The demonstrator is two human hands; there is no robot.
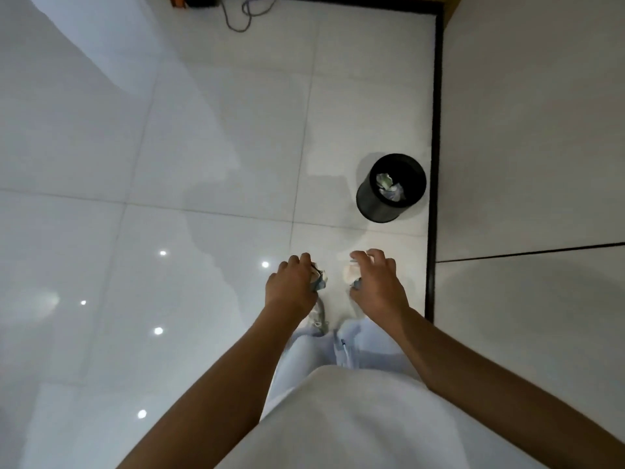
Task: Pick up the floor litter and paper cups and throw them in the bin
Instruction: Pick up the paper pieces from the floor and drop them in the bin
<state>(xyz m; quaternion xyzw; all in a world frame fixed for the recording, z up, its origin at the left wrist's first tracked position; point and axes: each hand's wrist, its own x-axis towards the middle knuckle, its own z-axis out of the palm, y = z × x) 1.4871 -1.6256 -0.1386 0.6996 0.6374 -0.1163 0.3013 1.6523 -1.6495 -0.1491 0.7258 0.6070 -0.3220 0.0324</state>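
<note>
A round black bin [372, 201] stands on the white tiled floor by the right wall, with crumpled paper [389, 187] lying inside it. My left hand [292, 286] is held out in front of me, closed around a crumpled paper wad [319, 277] that pokes out past the fingers. My right hand [377, 282] is beside it, fingers curled around a pale paper cup [350, 272] and a small scrap. Both hands hang above the floor, short of the bin and to its lower left.
A dark skirting strip [434, 164] runs along the white wall on the right. Loose cables [243, 11] and a dark object [194, 0] lie at the far top. My pale trousers and a shoe [319, 316] show below the hands.
</note>
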